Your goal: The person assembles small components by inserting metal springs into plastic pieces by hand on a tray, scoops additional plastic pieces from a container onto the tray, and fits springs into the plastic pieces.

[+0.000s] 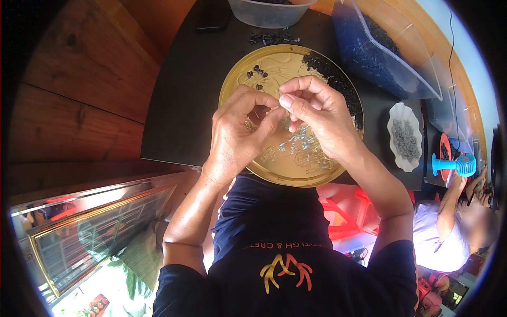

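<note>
Both hands meet above a round gold tray. My left hand has its thumb and index finger pinched together, and what lies between them is too small to name. Touching or almost touching it, my right hand also pinches with thumb and index finger, its hold hidden. On the tray, small silver springs and thin wire pieces lie below the hands. Black small parts are heaped along the tray's right rim, and several black pieces sit at the upper left.
Beyond the tray are loose black parts, a clear tub and a dark phone-like object. A large clear bin stands right, near a white scalloped dish. A blue fan and another person are farther right.
</note>
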The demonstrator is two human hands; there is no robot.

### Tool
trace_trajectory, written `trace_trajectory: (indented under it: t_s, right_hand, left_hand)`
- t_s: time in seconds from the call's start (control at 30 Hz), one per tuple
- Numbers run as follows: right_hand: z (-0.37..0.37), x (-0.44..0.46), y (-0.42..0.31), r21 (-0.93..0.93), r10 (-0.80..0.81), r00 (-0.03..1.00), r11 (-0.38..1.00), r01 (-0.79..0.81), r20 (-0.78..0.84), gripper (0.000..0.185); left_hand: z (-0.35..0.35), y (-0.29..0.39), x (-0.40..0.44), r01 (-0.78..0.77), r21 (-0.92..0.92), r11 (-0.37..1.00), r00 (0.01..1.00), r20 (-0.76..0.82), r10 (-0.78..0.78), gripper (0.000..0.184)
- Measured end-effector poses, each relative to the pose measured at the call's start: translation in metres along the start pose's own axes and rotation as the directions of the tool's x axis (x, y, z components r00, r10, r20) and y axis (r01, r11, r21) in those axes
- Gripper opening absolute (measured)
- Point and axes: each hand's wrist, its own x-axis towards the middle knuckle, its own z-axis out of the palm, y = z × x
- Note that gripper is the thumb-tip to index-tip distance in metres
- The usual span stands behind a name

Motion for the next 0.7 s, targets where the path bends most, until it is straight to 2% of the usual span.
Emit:
trace_trajectory:
  t_s: [0.1,0.27,0.37,0.47,0.57,0.67,0.7]
  right_hand:
    - [0.0001,-0.0001,0.0019,-0.019,-0.015,1.000,1.000,0.015,0.001,0.020]
    - [0.0036,-0.0018,0.0072,-0.131,-0.169,0.986,0.977,0.167,0.002,0.020]
    - [0.0011,-0.0022,0.0065,-0.116,-0.169,0.985,0.978,0.171,0.027,0.021]
    - [-0.0037,0.0005,0.0071,0.009,-0.091,0.994,0.996,0.090,0.059,0.021]
    - [-0.0042,0.0001,0.0043,0.110,-0.012,0.997,0.994,0.004,0.075,0.022]
    - [-0.0048,0.0005,0.0040,0.152,0.056,0.997,0.986,-0.063,0.048,0.023]
    - [-0.0043,-0.0001,0.0039,0.084,0.063,0.997,0.994,-0.066,0.039,0.023]
  left_hand:
    - [-0.0002,-0.0016,0.0000,0.019,0.000,1.000,1.000,-0.001,-0.019,0.011]
    - [0.0010,-0.0005,0.0008,0.034,0.005,0.999,0.999,-0.016,-0.034,0.011]
    - [0.0012,-0.0021,0.0009,0.104,-0.095,0.990,0.994,-0.030,-0.107,0.010]
    - [-0.0006,-0.0038,0.0008,0.102,-0.110,0.989,0.994,-0.036,-0.106,0.010]
    - [-0.0008,-0.0035,0.0014,0.027,-0.047,0.999,0.997,-0.076,-0.030,0.012]
    - [-0.0021,-0.0012,0.0021,-0.023,0.011,1.000,0.996,-0.088,0.024,0.015]
    - [-0.0025,-0.0013,0.0020,-0.044,0.045,0.998,0.995,-0.089,0.047,0.015]
